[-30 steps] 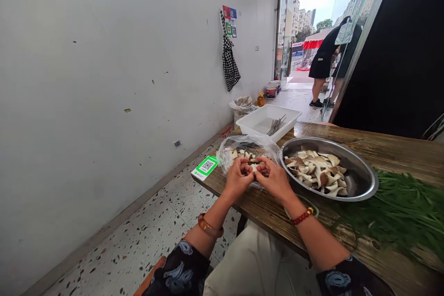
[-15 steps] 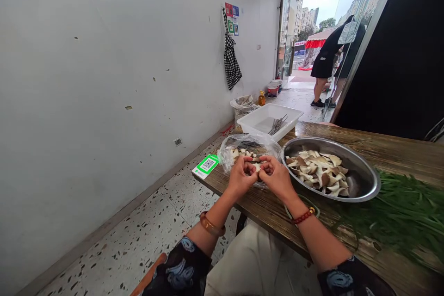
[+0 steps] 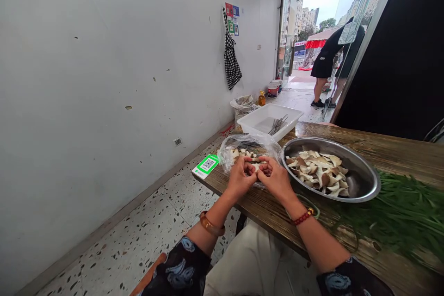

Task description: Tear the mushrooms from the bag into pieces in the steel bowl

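Observation:
My left hand [image 3: 242,176] and my right hand [image 3: 275,176] meet over the near table edge, thumbs and fingers closed around a pale mushroom [image 3: 257,167]. Fingers cover most of that mushroom. Just behind them lies an opened clear plastic bag [image 3: 227,152] holding whole mushrooms [image 3: 243,152]. To the right of my right hand stands an oval steel basin [image 3: 369,178], with torn white and brown mushroom pieces [image 3: 319,171] heaped in it.
Green leafy stalks [image 3: 409,212] cover the table's right side. A white tray [image 3: 249,122] with thin metal skewers [image 3: 278,124] stands behind the bag. A QR code card [image 3: 207,165] lies at the left corner. One person [image 3: 326,62] bends over by the glass door.
Both hands stay in place on the mushroom, with only a slight shift of the fingers and the right wrist. Everything else looks the same.

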`<action>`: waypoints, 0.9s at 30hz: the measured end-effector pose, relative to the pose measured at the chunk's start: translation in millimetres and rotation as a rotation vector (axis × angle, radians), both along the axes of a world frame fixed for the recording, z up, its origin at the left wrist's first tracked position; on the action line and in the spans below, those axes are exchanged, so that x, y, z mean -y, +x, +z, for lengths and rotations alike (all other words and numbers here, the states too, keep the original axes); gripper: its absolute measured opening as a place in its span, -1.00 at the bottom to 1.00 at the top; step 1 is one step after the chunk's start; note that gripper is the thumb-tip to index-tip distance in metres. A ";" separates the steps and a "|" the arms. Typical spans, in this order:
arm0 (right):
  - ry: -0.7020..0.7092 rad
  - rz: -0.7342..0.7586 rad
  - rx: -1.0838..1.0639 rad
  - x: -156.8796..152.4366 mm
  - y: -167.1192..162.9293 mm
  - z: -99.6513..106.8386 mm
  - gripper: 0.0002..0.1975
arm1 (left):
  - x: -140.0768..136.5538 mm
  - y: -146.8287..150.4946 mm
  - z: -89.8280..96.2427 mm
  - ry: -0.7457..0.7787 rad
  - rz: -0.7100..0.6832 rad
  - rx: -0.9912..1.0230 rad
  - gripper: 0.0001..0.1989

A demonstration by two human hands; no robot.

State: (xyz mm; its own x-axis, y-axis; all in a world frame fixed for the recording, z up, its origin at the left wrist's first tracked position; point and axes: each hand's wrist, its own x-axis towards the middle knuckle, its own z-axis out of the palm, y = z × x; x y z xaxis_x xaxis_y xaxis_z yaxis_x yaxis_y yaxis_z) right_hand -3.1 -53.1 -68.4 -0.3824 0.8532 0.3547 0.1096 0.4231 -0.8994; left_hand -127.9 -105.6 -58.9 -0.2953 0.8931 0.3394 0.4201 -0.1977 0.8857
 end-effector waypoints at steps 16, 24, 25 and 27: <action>0.004 -0.014 -0.034 -1.5 1.5 1.9 -0.71 | -2.4 -0.7 0.1 -0.020 -0.066 0.071 -0.61; 0.048 0.009 0.047 -0.1 1.4 1.5 -0.72 | -1.4 3.5 -5.5 -0.013 0.093 -0.160 -0.85; 0.045 -0.002 0.041 0.3 1.3 1.5 -0.72 | -2.2 4.2 -6.0 -0.018 0.104 -0.147 -0.89; 0.045 -0.025 0.026 0.9 1.1 1.6 -0.74 | -3.9 5.0 -6.7 -0.033 0.106 -0.091 -0.92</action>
